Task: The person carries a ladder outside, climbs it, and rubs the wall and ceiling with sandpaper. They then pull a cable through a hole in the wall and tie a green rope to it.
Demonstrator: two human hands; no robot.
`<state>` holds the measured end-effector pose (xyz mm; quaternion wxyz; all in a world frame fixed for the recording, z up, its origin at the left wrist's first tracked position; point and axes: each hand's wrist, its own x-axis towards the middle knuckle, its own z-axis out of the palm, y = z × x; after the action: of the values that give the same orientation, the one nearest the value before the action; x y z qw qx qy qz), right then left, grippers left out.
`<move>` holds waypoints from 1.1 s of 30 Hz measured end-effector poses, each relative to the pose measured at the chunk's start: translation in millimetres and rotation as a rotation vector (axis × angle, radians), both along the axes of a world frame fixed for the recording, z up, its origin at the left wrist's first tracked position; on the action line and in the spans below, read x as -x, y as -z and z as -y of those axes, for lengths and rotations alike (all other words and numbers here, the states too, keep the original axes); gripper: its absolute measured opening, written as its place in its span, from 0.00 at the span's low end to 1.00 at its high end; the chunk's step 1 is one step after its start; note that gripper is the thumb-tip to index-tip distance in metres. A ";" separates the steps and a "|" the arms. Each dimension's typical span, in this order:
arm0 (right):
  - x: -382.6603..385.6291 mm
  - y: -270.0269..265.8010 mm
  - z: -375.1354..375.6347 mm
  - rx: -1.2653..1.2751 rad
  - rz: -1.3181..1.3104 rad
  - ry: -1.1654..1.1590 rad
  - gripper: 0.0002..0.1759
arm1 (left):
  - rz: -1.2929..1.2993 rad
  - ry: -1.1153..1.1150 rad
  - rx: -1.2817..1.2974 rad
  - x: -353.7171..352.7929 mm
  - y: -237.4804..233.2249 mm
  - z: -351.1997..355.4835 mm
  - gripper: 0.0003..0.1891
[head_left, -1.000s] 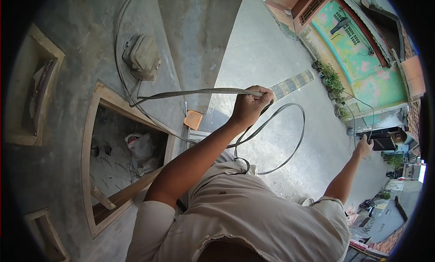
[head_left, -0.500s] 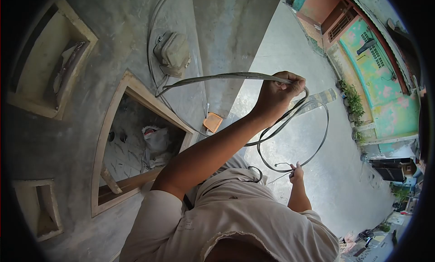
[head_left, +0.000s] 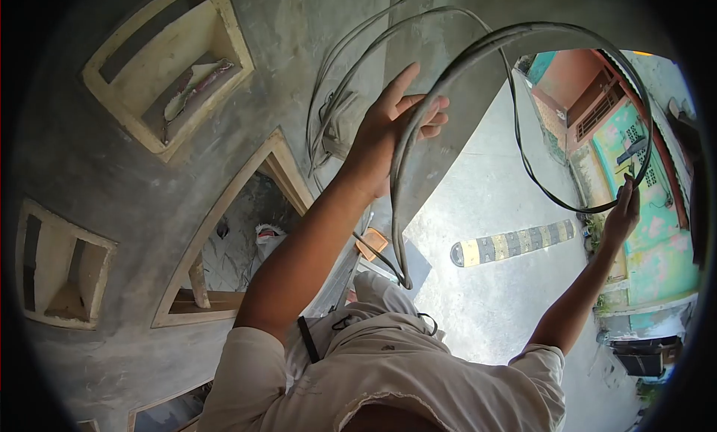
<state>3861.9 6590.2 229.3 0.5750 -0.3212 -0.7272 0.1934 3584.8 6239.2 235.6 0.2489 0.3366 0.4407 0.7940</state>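
A grey cable [head_left: 499, 38] hangs in wide loops in front of me, more than one strand running side by side along the thick arc. My left hand [head_left: 399, 129] is raised near the wall with its fingers apart, and the strands run across it without being gripped. At the far right, my right hand [head_left: 624, 208] is closed around the lower part of the big loop. Other strands lead back to the wall at the upper left, near a partly hidden box-like fitting [head_left: 340, 129]. The lower bend of the cable comes down close to my clothes.
The grey plastered wall [head_left: 284, 58] on my left has framed niches [head_left: 224, 29] and a wooden-framed opening [head_left: 213, 238]. An orange object [head_left: 372, 244] stands by its foot. On the concrete ground lies a black-and-yellow speed bump [head_left: 515, 243]. A green painted wall [head_left: 657, 260] is across the way.
My right hand has swung out and up to the far right, spreading the cable into a larger loop. My left hand has shifted left and its grip has opened. The view has turned.
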 end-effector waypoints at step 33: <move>-57.8 -129.8 43.8 -0.355 0.628 0.010 0.21 | -0.210 0.043 0.373 -73.5 228.8 4.5 0.09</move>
<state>3919.7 6546.4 359.1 0.3713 -0.2637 -0.8891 -0.0472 3658.3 6234.7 6.8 0.2765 0.3750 0.5964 0.6536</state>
